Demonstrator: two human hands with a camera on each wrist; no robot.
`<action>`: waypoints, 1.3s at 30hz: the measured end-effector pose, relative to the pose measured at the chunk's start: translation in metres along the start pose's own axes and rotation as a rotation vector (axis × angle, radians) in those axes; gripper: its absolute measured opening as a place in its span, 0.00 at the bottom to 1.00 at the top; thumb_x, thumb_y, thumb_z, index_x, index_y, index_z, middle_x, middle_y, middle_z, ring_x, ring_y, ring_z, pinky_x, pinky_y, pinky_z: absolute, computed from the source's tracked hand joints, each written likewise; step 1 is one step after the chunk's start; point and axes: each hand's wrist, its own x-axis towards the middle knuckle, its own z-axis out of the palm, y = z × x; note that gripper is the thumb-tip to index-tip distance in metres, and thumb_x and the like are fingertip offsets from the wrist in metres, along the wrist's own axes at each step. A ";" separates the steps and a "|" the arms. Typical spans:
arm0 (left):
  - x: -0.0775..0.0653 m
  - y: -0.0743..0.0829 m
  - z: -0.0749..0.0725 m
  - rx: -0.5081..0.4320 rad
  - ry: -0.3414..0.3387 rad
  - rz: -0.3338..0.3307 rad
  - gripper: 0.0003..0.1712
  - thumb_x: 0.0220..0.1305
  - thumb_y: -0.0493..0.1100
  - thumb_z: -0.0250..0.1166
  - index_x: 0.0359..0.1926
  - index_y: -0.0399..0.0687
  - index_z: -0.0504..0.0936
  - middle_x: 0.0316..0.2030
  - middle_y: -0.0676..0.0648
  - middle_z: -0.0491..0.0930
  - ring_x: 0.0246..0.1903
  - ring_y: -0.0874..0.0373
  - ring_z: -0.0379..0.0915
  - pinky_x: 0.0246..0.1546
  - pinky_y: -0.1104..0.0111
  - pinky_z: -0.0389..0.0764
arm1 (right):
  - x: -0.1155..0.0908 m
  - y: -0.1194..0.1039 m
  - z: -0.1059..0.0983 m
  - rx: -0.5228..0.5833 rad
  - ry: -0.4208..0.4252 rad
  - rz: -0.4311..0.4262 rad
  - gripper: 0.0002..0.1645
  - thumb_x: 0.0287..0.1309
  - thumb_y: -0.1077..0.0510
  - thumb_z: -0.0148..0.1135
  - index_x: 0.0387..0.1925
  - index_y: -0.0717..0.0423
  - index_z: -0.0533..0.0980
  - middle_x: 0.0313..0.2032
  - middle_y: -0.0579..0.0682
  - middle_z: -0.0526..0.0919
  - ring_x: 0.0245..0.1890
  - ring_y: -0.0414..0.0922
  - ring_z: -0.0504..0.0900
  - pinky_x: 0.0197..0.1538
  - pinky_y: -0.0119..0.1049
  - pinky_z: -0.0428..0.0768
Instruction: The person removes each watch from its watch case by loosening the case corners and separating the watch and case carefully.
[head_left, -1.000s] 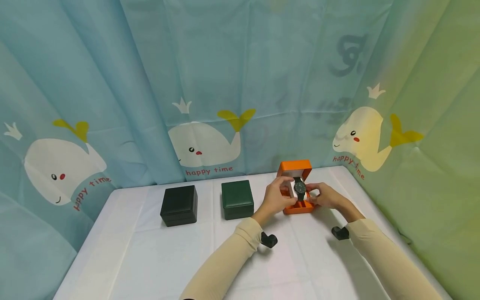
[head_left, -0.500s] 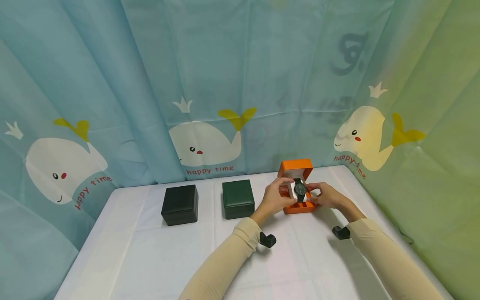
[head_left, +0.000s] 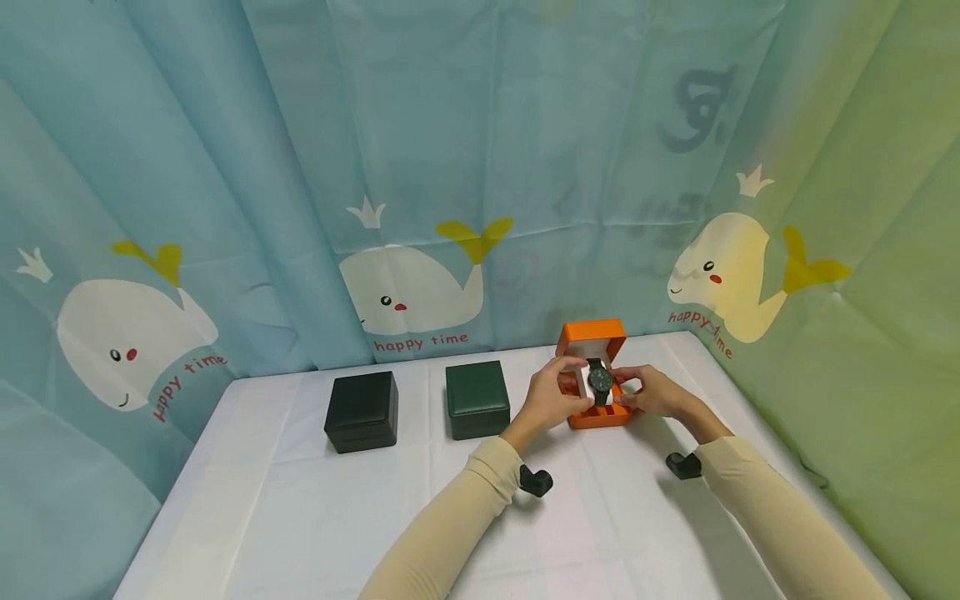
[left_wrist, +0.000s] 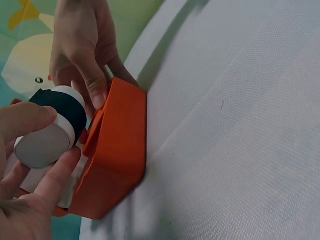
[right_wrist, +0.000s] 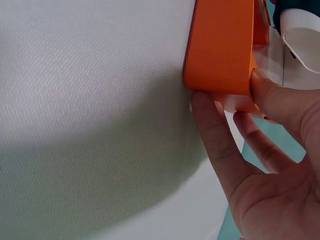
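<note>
At the right rear of the table an orange watch box [head_left: 600, 420] stands with its lid raised. My left hand [head_left: 551, 396] holds a wristwatch [head_left: 600, 380] with a dark dial and dark strap, wrapped round a white cushion [left_wrist: 42, 149]. Thumb and fingers grip the cushion at its ends, just over the box's opening, the dial facing me. My right hand [head_left: 651, 392] grips the right side of the box. In the right wrist view its thumb [right_wrist: 280, 97] lies at the rim and a finger [right_wrist: 210, 122] presses low on the outer wall.
A closed green box [head_left: 477, 400] stands left of the orange one, and a closed black box [head_left: 362, 412] farther left. All are on a white-covered table [head_left: 360, 533]. A blue-green curtain [head_left: 420, 125] printed with whales hangs right behind it.
The watch on its cushion has sunk very slightly toward the orange box. Both hands keep their holds, and the boxes stay in place.
</note>
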 end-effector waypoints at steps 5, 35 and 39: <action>-0.001 0.003 -0.002 0.002 -0.003 0.005 0.34 0.54 0.33 0.79 0.62 0.51 0.80 0.61 0.48 0.77 0.51 0.48 0.79 0.51 0.61 0.83 | 0.000 0.000 -0.002 -0.001 -0.012 0.006 0.35 0.62 0.63 0.71 0.67 0.71 0.71 0.56 0.71 0.78 0.49 0.58 0.76 0.48 0.42 0.81; -0.002 0.012 -0.006 -0.030 -0.009 -0.012 0.34 0.55 0.31 0.77 0.63 0.49 0.79 0.60 0.46 0.77 0.49 0.45 0.81 0.42 0.75 0.81 | -0.012 -0.022 -0.024 0.165 -0.156 -0.033 0.45 0.63 0.66 0.69 0.76 0.65 0.58 0.64 0.80 0.64 0.42 0.56 0.86 0.43 0.50 0.87; -0.003 0.011 -0.007 -0.039 -0.009 -0.021 0.34 0.55 0.31 0.77 0.63 0.48 0.79 0.57 0.45 0.78 0.51 0.45 0.81 0.45 0.72 0.82 | -0.014 -0.023 -0.024 0.180 -0.154 -0.041 0.45 0.63 0.66 0.69 0.76 0.64 0.58 0.65 0.80 0.63 0.43 0.56 0.86 0.44 0.52 0.87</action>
